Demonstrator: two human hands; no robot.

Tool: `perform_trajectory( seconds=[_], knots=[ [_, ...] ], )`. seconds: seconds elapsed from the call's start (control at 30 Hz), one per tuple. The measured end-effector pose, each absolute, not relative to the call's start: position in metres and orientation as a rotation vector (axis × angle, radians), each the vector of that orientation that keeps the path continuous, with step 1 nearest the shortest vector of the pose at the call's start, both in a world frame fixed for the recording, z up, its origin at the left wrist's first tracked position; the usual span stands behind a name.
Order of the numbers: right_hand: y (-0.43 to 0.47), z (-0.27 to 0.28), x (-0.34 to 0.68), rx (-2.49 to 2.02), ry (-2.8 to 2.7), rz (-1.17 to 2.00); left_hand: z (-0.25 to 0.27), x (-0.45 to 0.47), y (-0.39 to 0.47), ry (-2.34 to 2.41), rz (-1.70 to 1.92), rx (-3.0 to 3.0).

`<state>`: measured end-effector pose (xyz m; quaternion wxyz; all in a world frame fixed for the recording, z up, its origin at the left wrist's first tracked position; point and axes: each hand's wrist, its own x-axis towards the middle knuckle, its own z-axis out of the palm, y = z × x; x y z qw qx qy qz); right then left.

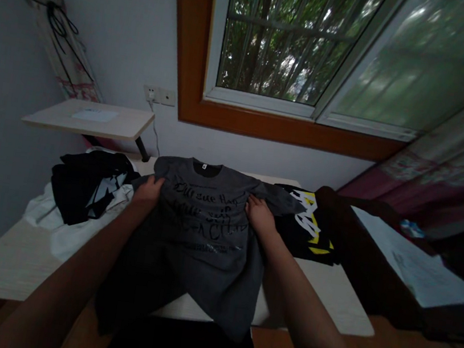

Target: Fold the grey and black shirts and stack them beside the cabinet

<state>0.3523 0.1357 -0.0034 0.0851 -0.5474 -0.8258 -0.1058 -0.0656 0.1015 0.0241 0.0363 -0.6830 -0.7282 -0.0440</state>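
A dark grey T-shirt [208, 217] with black lettering on its chest is spread over the pale table, collar towards the wall. Its lower hem hangs past the table's front edge, close to my body. At the shirt's left side, below the shoulder, my left hand [149, 191] is closed on the fabric. My right hand [259, 215] grips the cloth on the opposite side, near the right sleeve, with its fingers curled over the fabric. Both thumbs are mostly hidden.
Left of the shirt lies a heap of black and white clothes [83, 187]. A folded black garment with yellow and white print [309, 225] lies at the right. A raised shelf [88, 119] stands at the back left. Papers [414, 260] rest on dark furniture beside the table [338, 304].
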Motion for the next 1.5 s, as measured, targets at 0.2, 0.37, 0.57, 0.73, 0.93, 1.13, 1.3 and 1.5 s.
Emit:
perform_trajectory(
  seconds=[0.2, 0.37, 0.57, 0.73, 0.93, 1.13, 1.3, 1.5],
  knots=[
    [0.162, -0.012, 0.353, -1.742, -2.326, -0.162, 0.022, -0.072, 0.122, -2.199, -0.298, -2.056],
    [0.147, -0.022, 0.358, -1.757, -2.253, -0.113, 0.011, -0.069, 0.098, -2.086, -0.373, -2.036],
    [0.107, -0.019, 0.362, -1.637, -2.269, -0.161, 0.009, -0.069, 0.042, -2.012, -0.474, -2.017],
    [0.067, -0.010, 0.360, -1.611, -2.279, -0.256, 0.004, -0.080, 0.012, -1.918, -0.320, -2.280],
    [0.049, -0.001, 0.352, -1.725, -2.272, -0.302, -0.008, -0.082, 0.009, -1.924, -0.327, -2.257],
    [0.064, -0.001, 0.352, -1.695, -2.286, -0.312, -0.015, -0.086, 0.026, -1.882, -0.339, -2.258],
    [0.087, -0.001, 0.349, -1.728, -2.286, -0.308, -0.010, -0.089, 0.047, -1.865, -0.321, -2.271],
    [0.118, 0.002, 0.341, -1.838, -2.249, -0.267, -0.004, -0.088, 0.073, -1.875, -0.316, -2.254]
  ],
)
